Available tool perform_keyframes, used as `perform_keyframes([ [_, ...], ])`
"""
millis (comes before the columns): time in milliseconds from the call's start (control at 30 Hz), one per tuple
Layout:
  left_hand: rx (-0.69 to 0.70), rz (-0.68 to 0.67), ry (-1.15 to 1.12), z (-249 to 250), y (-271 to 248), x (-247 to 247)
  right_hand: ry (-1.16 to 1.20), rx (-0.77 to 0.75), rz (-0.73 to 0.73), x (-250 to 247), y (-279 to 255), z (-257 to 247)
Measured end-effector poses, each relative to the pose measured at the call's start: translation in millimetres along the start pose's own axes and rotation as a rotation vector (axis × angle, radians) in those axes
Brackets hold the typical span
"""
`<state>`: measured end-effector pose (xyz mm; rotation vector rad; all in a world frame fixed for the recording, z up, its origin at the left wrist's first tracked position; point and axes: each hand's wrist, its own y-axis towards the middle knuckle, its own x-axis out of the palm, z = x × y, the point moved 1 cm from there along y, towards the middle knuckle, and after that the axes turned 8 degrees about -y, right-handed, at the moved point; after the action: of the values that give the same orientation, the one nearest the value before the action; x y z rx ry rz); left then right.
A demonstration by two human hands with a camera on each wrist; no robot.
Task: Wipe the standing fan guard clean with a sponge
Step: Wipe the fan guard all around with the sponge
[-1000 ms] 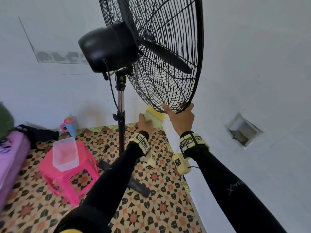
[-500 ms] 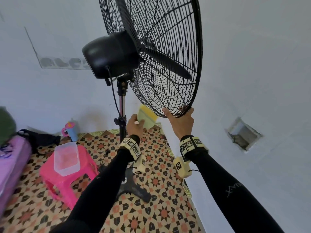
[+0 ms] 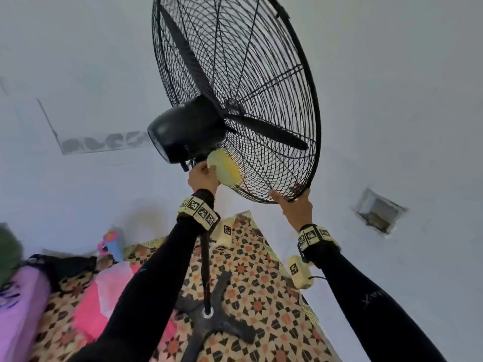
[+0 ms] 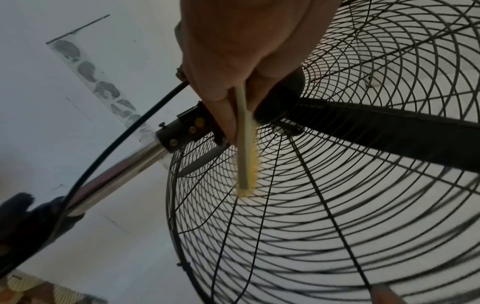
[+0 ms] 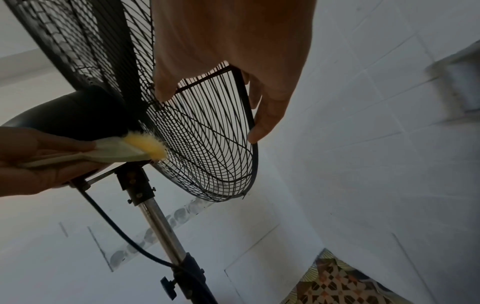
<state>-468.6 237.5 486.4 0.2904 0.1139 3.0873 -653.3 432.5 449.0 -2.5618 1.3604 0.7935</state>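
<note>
A black standing fan rises in front of me, its round wire guard (image 3: 261, 74) tilted and seen from behind. My left hand (image 3: 202, 177) pinches a yellow sponge (image 3: 226, 169) and presses it against the rear guard just below the black motor housing (image 3: 187, 129). In the left wrist view the sponge (image 4: 246, 162) is edge-on against the wires. The sponge (image 5: 140, 150) touches the mesh in the right wrist view too. My right hand (image 3: 294, 201) grips the bottom rim of the guard (image 5: 249, 115), thumb on one side and fingers on the other.
The fan's pole (image 3: 206, 267) runs down to a black cross base (image 3: 209, 325) on a patterned floor. A pink stool (image 3: 104, 301) carrying a clear box stands at the left. White walls close in behind and on the right, with a recessed vent (image 3: 379, 211).
My left hand has lifted the sponge from under the guard's bottom edge up to the mesh beside the motor housing. The right hand keeps its hold on the rim. My view has tilted upward.
</note>
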Motion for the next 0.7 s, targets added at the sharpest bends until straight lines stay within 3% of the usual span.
perform_keyframes([
  [133, 0.051, -0.086, 0.158, 12.9, 20.2, 12.1, 0.06, -0.008, 0.024, -4.7, -11.6, -15.1],
  [300, 0.094, -0.202, 0.078, 25.7, 14.8, 14.0, 0.247, -0.15, 0.287, -22.8, -22.2, -49.2],
  [400, 0.1, -0.204, 0.085, 31.2, 19.3, 14.5, 0.339, -0.205, 0.389, -33.1, -21.2, -76.0],
  [600, 0.057, -0.195, 0.305, 35.8, 18.5, 12.2, 0.224, -0.225, 0.412, -51.9, -17.8, -110.7],
  [700, 0.152, -0.279, 0.176, 43.5, 11.1, 13.5, 0.251, -0.191, 0.418, -51.2, -21.0, -113.6],
])
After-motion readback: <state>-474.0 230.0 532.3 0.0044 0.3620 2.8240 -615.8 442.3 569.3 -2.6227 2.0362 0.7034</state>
